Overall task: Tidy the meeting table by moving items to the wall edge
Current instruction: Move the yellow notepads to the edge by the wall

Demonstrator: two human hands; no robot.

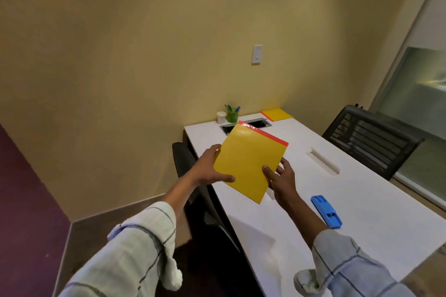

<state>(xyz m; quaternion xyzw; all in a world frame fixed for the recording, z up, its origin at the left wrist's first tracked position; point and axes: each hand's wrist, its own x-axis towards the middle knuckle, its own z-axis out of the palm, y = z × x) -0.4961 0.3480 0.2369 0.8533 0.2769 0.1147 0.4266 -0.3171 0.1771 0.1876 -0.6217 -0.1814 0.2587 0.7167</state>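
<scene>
No writing is readable. Above the white table [362, 200], the left hand [207, 169] and right hand [282, 181] pinch a yellow pad [248, 164] by its edges. A second yellow pad [277, 114], green pen cup [232, 114] and white cup [221, 117] sit by the far beige wall [144, 55]; a blue holder [326, 211] lies nearer, right.

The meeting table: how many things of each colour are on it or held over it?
Yellow: 2, the held notepad and the notepad at the wall edge
Green: 1, the pen cup
White: 1, the paper cup
Blue: 1, the flat blue tool
Total: 5
</scene>
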